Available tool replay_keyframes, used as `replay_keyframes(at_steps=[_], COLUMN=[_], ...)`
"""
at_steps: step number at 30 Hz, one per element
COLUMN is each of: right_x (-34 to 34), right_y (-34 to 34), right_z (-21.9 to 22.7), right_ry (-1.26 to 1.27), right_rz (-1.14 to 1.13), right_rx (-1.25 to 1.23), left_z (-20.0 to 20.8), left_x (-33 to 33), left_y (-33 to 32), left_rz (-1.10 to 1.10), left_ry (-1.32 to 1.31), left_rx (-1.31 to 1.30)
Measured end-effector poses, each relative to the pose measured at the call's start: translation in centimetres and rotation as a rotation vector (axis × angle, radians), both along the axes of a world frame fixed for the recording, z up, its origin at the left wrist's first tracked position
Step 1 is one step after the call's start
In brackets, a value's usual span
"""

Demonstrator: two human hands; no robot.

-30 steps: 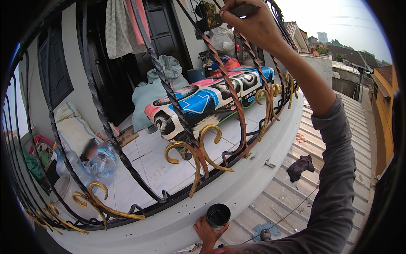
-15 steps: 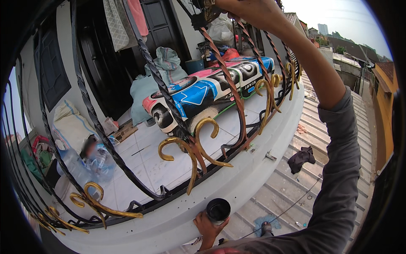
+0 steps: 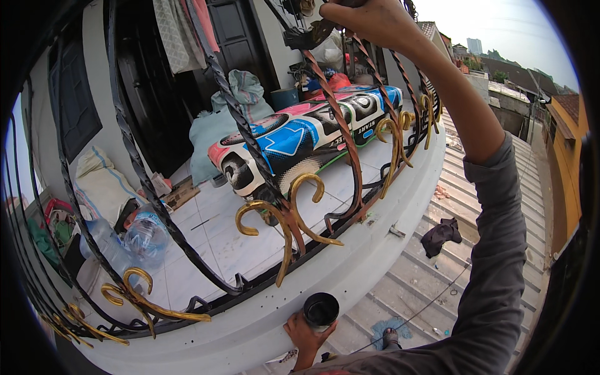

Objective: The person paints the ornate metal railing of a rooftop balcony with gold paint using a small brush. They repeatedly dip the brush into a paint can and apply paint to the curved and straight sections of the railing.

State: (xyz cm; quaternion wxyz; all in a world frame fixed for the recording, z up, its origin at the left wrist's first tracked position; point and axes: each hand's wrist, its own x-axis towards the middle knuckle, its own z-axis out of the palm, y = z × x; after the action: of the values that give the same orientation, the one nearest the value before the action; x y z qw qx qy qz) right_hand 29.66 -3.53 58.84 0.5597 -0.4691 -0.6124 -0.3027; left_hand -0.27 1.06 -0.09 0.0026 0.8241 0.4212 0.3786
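My left hand is wrapped round a small can with black paint-like liquid inside, held by the outer side of the white ledge. My right hand is raised to the upper part of the wrought-iron railing, its fingers pinched together. What they hold is hidden at the top edge of the picture. Beside those fingers is a dark black piece, too unclear to name. The railing's left bars are black; several at the right show reddish brown. Gold curls decorate its lower part.
Behind the railing lie a long bundle in printed plastic, stuffed sacks and large clear bottles on white tiles. Below the ledge runs a ribbed roof with a black cloth and a thin cable.
My right hand has shifted slightly along the upper railing, and the dark piece beside it looks different. My left hand keeps the can in nearly the same place.
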Motion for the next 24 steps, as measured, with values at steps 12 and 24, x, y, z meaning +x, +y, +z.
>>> replay_keyframes(at_steps=[12, 24], right_x=[1.3, 1.5], right_y=[1.8, 3.2], right_z=[-1.9, -1.9], right_ry=[0.139, 0.293], right_rz=[0.094, 0.280], right_rx=[0.266, 0.116], left_z=[0.0, -0.3], left_x=[0.1, 0.0], left_y=[-0.1, 0.1], left_rz=[-0.001, 0.013], left_ry=[0.002, -0.002], left_rx=[-0.042, -0.010])
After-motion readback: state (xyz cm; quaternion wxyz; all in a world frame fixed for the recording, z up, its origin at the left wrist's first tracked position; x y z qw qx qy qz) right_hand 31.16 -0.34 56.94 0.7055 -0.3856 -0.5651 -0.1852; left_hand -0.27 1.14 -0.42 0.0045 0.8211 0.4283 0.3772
